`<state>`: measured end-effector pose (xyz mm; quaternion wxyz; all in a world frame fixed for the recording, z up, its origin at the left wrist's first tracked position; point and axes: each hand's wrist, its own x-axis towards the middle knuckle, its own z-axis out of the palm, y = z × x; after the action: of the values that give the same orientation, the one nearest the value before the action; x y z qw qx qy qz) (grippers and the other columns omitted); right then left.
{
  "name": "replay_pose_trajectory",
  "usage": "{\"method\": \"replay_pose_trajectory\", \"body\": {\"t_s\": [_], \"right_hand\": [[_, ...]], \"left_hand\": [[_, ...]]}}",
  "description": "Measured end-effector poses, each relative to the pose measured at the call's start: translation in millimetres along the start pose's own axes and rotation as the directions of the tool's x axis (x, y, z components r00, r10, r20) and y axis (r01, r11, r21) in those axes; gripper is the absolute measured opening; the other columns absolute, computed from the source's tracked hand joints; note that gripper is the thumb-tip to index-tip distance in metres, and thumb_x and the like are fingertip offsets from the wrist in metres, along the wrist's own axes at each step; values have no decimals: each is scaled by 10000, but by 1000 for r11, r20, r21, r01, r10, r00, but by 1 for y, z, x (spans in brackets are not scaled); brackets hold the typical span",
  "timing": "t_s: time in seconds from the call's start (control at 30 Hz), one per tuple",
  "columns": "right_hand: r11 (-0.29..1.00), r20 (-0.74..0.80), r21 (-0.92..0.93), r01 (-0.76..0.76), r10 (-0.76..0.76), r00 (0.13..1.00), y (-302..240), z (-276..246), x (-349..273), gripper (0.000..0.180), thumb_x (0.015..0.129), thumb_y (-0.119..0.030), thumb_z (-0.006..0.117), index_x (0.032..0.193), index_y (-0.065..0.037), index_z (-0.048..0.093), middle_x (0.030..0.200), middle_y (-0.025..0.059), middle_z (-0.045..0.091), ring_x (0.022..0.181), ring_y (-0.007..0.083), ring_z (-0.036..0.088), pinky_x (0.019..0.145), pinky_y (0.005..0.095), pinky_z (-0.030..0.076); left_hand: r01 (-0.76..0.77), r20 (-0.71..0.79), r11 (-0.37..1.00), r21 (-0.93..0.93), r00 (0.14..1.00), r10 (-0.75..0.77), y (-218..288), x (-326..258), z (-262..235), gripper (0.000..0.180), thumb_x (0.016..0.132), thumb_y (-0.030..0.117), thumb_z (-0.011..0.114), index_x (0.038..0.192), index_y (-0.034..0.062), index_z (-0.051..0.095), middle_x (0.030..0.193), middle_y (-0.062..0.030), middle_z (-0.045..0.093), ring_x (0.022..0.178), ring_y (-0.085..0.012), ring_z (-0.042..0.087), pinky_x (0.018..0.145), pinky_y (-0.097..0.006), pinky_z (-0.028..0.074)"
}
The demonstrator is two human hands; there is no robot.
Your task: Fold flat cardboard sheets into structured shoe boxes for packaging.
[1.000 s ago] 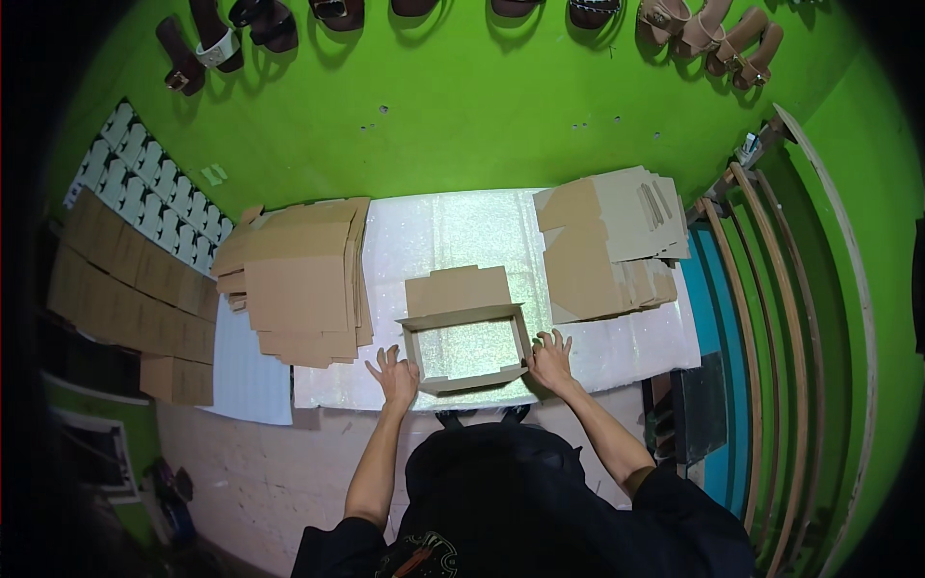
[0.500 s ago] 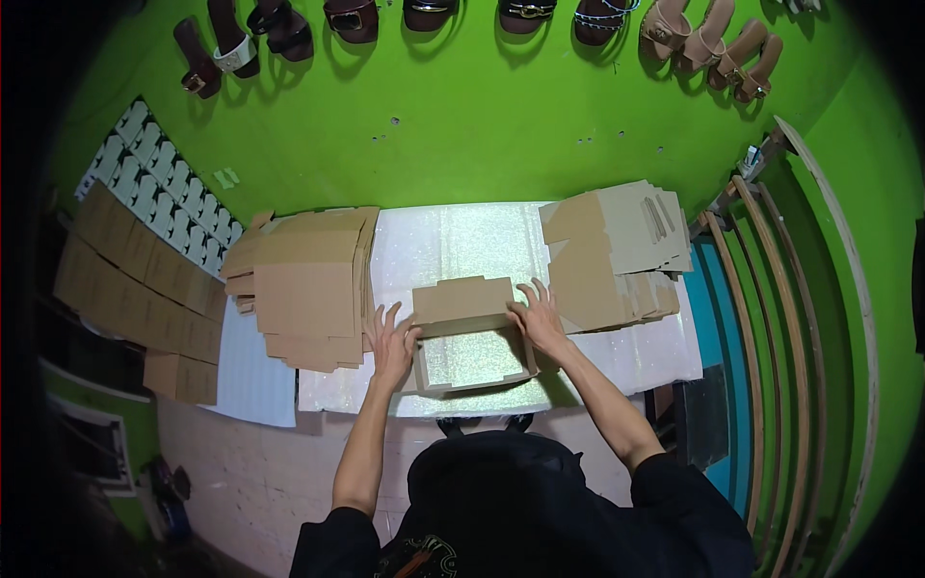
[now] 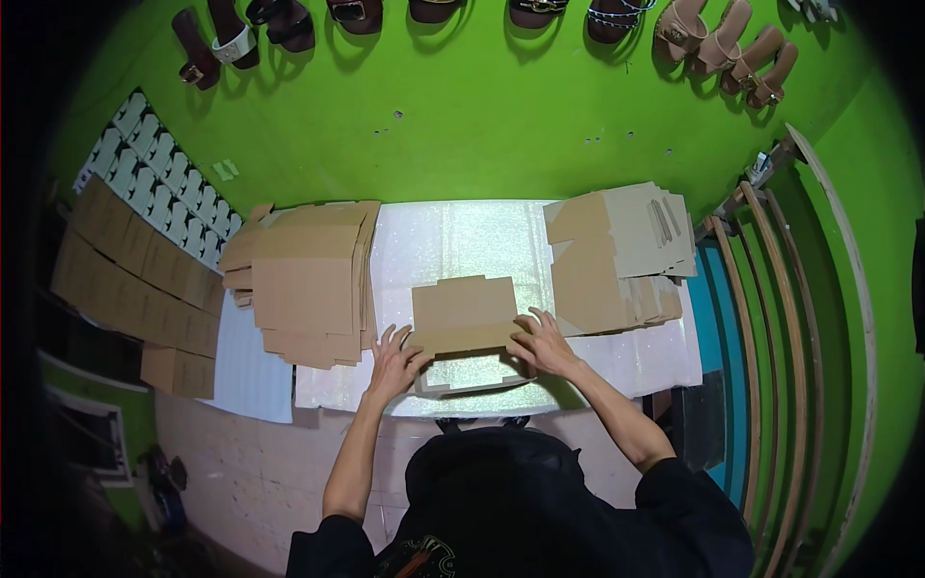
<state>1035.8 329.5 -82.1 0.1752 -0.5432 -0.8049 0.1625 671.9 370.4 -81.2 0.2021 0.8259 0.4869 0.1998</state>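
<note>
A brown cardboard box [image 3: 464, 318], partly folded, sits near the middle of the table in front of me. Its far panel stands up with a small tab at the top, and its lower strip folds over toward me. The low near wall shows below, with the shiny table cover visible through the frame of the box. My left hand [image 3: 396, 364] grips the folded strip at its left corner, thumb and fingers bent round the card. At the right corner my right hand [image 3: 543, 344] does the same, with some fingers raised off the card.
Flat cardboard blanks [image 3: 306, 279] are piled on the table's left, and another pile of blanks [image 3: 590, 279] lies on its right. Closed brown boxes [image 3: 135, 279] and white-printed boxes [image 3: 159, 169] are stacked far left. A wooden rack [image 3: 761, 337] stands right; sandals [image 3: 540, 12] hang on the green wall.
The folded strip of the box has swung down toward me, covering more of the opening. Both hands have moved slightly nearer with it.
</note>
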Motion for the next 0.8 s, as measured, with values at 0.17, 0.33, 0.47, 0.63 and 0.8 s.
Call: {"method": "replay_pose_trajectory", "body": {"t_s": [0.17,0.33,0.47,0.63,0.8], "right_hand": [[997,72,-30,-69,71,995,-2,10,-14,464,947,-422,631,1255,-78,676,1481,216,422,1434,471,284,1179,621,233],[986,167,-113,-124,141,976,-3,7,-16,504,886,-307,697,1356,-144,610,1575,220,301,1478,484,204,1197,637,195],[974,144,-193,-122,151,978,3,16,-18,519,861,-216,698,1367,-155,599,1577,219,295,1481,488,193,1193,644,201],[977,127,-147,-155,174,976,4,18,-20,517,845,-180,693,1354,-150,608,1577,220,292,1484,488,184,1193,645,205],[983,117,-105,-148,160,980,1,13,-22,541,836,-208,702,1364,-149,600,1579,219,286,1484,490,179,1198,638,203]], "left_hand": [[-4,45,997,73,999,0,-8,-11,17,331,864,348,727,1083,106,786,1491,-200,454,1449,-439,275,1150,-686,131],[-33,84,993,117,996,23,-7,-8,19,340,803,285,764,1098,115,779,1562,-192,352,1481,-450,212,1157,-711,110],[-42,136,987,154,991,21,-5,-9,20,423,755,176,752,1174,121,746,1586,-192,306,1496,-451,177,1165,-722,92],[-56,100,984,167,994,40,-5,-13,23,433,776,146,707,1209,137,726,1574,-200,320,1485,-456,197,1167,-713,101],[123,-102,990,67,988,-116,-16,-29,30,419,876,209,663,1286,122,675,1529,-213,380,1458,-434,265,1170,-642,150]]}}
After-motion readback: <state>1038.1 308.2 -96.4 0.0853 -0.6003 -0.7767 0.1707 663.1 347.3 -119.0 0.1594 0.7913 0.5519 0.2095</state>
